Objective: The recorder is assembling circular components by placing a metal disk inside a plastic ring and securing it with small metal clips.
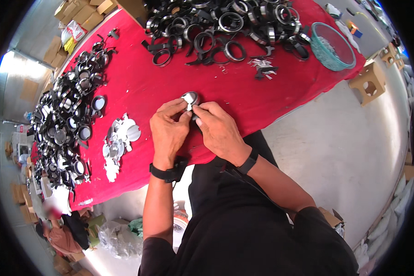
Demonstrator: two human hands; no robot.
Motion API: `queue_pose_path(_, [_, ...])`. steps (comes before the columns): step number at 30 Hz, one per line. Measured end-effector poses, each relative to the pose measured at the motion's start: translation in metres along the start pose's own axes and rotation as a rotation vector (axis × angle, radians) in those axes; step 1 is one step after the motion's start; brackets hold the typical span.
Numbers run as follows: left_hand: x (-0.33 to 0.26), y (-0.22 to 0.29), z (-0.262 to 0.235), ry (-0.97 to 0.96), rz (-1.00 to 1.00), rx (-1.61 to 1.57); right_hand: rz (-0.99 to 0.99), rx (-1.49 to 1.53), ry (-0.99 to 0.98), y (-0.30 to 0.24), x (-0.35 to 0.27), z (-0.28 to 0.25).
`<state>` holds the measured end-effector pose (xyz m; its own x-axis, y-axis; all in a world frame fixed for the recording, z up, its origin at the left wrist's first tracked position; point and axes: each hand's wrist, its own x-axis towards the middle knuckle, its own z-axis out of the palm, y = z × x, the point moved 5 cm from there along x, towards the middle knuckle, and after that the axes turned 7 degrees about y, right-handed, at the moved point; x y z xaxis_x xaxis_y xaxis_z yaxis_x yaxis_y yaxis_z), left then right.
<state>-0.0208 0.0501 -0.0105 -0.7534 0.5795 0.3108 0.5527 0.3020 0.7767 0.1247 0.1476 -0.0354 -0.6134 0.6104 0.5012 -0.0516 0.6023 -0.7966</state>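
Observation:
Over the red cloth, a small black round ring part (195, 96) with a shiny rim is between my two hands. A white tabbed piece (188, 99) lies in its opening. My left hand (169, 131) is closed, its thumb and fingertips pinching at the white piece and the ring's left side. Closed on the ring's lower right side is my right hand (220, 131), fingertips near the left ones. The fingers hide the ring's lower part. Left of my left hand lies a loose pile of white and silver tabbed discs (119, 138).
Black ring parts with white discs (60, 133) are heaped along the table's left side. More black and silver rings (230, 23) pile up at the far side. A teal basket (333, 48) stands far right, near a cardboard piece (369, 83). Another person (62, 237) is at lower left.

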Motion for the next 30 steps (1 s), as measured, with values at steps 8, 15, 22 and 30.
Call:
queue_pose_path(8, [-0.008,0.006,-0.007,-0.102,0.001,-0.011,-0.268,-0.518,0.256,0.057,0.069,-0.136])
queue_pose_path(15, [-0.012,0.018,-0.008,-0.117,0.018,0.018,0.028,-0.743,0.087,0.072,0.095,-0.164])
queue_pose_path(22, [-0.013,0.019,-0.008,-0.084,0.071,0.079,0.134,-0.989,-0.111,0.094,0.100,-0.136])
queue_pose_path(30, [-0.019,0.013,0.004,-0.084,0.017,-0.034,0.215,-0.417,0.059,0.060,0.047,-0.105])
